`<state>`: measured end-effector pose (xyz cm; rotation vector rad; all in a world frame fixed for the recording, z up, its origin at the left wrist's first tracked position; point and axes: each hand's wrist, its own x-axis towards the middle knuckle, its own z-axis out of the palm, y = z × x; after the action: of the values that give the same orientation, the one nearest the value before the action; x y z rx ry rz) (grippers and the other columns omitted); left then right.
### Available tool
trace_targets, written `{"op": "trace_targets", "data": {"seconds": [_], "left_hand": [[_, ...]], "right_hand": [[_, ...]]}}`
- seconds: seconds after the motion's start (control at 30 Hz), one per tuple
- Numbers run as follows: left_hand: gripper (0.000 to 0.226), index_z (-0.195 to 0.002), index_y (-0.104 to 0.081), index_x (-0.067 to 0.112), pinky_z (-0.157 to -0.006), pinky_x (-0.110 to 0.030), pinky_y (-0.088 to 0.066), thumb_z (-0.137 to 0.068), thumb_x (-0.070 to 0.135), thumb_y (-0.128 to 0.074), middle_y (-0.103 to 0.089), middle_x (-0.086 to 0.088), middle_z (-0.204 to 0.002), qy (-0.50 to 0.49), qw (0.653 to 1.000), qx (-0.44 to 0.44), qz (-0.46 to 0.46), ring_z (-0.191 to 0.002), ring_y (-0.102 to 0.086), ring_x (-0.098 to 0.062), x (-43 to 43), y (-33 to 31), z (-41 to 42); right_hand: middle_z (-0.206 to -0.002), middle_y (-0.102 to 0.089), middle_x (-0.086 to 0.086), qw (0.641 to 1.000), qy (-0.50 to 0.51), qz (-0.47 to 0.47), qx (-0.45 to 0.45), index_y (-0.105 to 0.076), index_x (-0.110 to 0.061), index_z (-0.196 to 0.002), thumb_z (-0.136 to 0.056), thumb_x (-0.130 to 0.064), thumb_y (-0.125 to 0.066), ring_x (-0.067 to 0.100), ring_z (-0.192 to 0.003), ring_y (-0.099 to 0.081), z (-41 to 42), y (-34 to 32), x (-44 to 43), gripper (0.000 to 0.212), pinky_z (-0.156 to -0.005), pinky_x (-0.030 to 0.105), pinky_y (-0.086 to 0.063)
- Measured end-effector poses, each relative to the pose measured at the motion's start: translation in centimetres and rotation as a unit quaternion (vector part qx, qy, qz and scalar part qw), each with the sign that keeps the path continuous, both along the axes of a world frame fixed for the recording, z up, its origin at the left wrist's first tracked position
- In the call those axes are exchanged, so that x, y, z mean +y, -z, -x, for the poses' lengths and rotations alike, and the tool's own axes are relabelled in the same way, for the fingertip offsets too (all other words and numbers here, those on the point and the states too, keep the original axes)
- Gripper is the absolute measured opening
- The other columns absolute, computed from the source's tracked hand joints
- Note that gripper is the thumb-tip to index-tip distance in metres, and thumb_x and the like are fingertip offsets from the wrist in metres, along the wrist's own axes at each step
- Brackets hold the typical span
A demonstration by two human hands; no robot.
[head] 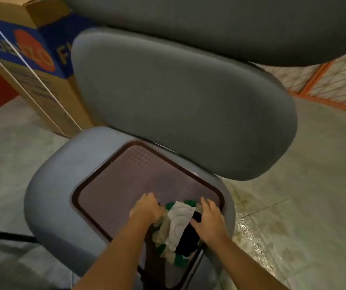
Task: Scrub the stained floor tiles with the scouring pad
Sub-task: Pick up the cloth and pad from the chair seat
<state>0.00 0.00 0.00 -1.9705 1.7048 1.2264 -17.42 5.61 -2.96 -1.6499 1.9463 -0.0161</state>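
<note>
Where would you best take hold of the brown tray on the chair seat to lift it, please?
Grip the tray by its raised rim at the left and right edges, reaching from the near side: the backrest overhangs its far end, and the heap of cloths loads the near end.

fingertips of the left hand (147, 208) sink out of sight into the heap of rags (180, 220), whose green scraps are too blurred to name. the brown tray (126, 174) loses its far corner under the chair backrest (178, 101) and its near corner past the bottom edge. print on the cardboard box (32, 49) is smeared and cut off.
</note>
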Motion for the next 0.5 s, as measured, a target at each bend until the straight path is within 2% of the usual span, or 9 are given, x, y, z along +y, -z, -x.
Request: {"op": "trace_targets", "data": {"seconds": [0.1, 0.17, 0.23, 0.3, 0.37, 0.5], "left_hand": [[0.054, -0.138, -0.032, 0.005, -0.106, -0.042, -0.037, -0.095, 0.035, -0.047, -0.03, -0.014, -0.143, 0.019, 0.998, -0.045, -0.026, -0.127, -0.039, -0.031, 0.1, 2.2, 0.3], [0.057, -0.14, -0.029, 0.006, -0.104, -0.039, -0.037, -0.095, 0.035, -0.049, -0.023, -0.012, -0.146, 0.026, 0.996, -0.079, -0.017, -0.13, -0.034, -0.029, 0.6, 3.3, 0.7], [0.055, -0.138, -0.03, 0.009, -0.101, -0.037, -0.037, -0.095, 0.036, -0.05, -0.024, -0.01, -0.144, 0.031, 0.994, -0.104, 0.009, -0.131, -0.031, -0.026, 1.1, 4.2, 1.1], [0.047, -0.136, -0.036, 0.011, -0.099, -0.037, -0.038, -0.097, 0.034, -0.046, -0.027, -0.009, -0.141, 0.044, 0.993, -0.107, 0.028, -0.13, -0.031, -0.026, 1.3, 4.5, 1.5], [0.041, -0.136, -0.039, 0.01, -0.1, -0.038, -0.038, -0.099, 0.03, -0.04, -0.03, -0.009, -0.14, 0.055, 0.993, -0.1, 0.035, -0.129, -0.031, -0.025, 1.5, 4.7, 1.6], [0.035, -0.125, -0.045, 0.007, -0.097, -0.037, -0.042, -0.098, 0.029, -0.043, -0.046, -0.013, -0.131, 0.01, 0.999, -0.036, 0.021, -0.12, -0.045, -0.027, 1.9, 3.4, 1.5]], "right_hand": [[-0.145, -0.025, 0.007, 0.999, -0.013, -0.007, 0.03, -0.006, -0.014, -0.147, -0.09, -0.04, -0.053, 0.023, -0.13, -0.027, -0.7, 1.2, -0.6, 0.079, -0.104, 0.031, -0.025], [-0.141, -0.028, 0.007, 0.999, -0.014, -0.001, 0.048, -0.005, -0.014, -0.147, -0.089, -0.042, -0.055, 0.023, -0.127, -0.029, -1.2, 1.6, -0.8, 0.081, -0.103, 0.031, -0.025], [-0.139, -0.029, 0.008, 0.998, -0.009, -0.004, 0.069, -0.008, -0.014, -0.146, -0.087, -0.044, -0.057, 0.023, -0.125, -0.029, -1.5, 1.9, -0.9, 0.083, -0.103, 0.032, -0.025], [-0.136, -0.036, 0.007, 0.997, 0.004, -0.016, 0.076, -0.021, -0.012, -0.143, -0.084, -0.047, -0.059, 0.024, -0.122, -0.032, -1.4, 2.0, -1.3, 0.078, -0.1, 0.031, -0.027], [-0.128, -0.046, 0.007, 0.998, 0.006, -0.032, 0.058, -0.041, -0.012, -0.131, -0.081, -0.047, -0.063, 0.023, -0.117, -0.039, -1.2, 1.9, -1.7, 0.064, -0.095, 0.03, -0.032], [-0.111, -0.058, 0.007, 0.996, 0.04, -0.062, -0.041, -0.059, -0.01, -0.105, -0.074, -0.04, -0.073, 0.023, -0.102, -0.052, -0.7, 0.7, -1.8, 0.046, -0.083, 0.031, -0.045]]}}
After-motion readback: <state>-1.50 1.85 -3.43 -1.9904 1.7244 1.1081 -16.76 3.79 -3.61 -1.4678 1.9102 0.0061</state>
